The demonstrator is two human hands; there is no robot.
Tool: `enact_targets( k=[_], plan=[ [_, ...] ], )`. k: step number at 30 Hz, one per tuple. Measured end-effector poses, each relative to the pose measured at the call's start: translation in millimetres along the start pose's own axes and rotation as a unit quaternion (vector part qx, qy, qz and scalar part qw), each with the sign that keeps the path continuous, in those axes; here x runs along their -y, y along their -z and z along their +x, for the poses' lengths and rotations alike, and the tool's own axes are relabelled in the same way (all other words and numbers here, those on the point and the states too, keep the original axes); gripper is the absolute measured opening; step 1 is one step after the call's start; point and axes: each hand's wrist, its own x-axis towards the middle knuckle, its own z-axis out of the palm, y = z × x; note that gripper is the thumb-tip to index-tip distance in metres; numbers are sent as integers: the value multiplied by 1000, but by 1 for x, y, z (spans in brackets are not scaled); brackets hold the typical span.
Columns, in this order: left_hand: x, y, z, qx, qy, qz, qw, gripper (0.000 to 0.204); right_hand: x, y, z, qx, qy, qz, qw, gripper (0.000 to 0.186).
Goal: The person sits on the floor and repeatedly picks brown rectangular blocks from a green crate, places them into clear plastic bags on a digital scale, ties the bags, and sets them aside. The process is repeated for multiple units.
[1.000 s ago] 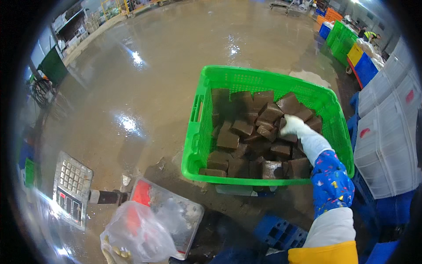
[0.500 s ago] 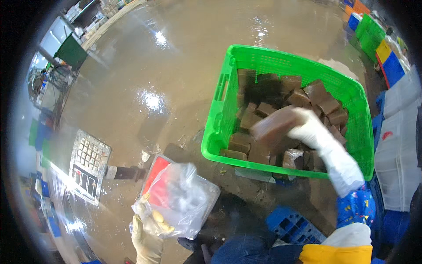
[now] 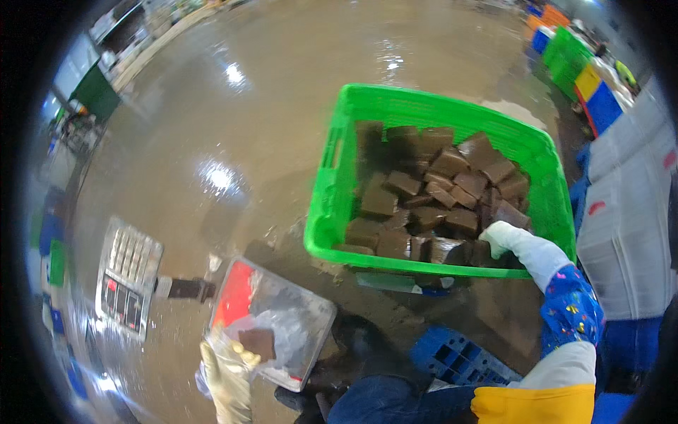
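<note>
My left hand, in a cream glove, pinches the edge of a clear plastic bag. A brown block shows in the bag next to my fingers. The bag lies over a scale's platform, which has a red patch on it. My right hand, in a white glove, is down in the front right part of a green crate full of brown blocks. Its fingers are curled at a dark brown block; their tips are partly hidden among the blocks.
The scale's keypad display stands to the left on a short post. A blue plastic pallet lies before my legs. White bins and coloured crates line the right side. The floor is wet and shiny.
Earlier my right hand held a block over the middle of the crate; now it is lower, at the crate's right. A brown block now shows in the bag, which looked bare before.
</note>
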Motion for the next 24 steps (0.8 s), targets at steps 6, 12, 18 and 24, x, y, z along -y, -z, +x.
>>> enact_targets(
  k=[6,12,18,24],
  plan=[
    [-24,23,-12,15,18,-57,998,89,73,68,-71,-491,103,369,782,30],
    [-21,24,-9,72,0,24,997,91,323,136,-93,-491,458,277,688,47],
    [10,78,-2,-86,-47,7,995,67,179,137,-73,-640,177,278,694,23],
    [10,73,8,9,-75,8,997,54,-59,-28,13,-239,-249,201,917,105]
  ],
)
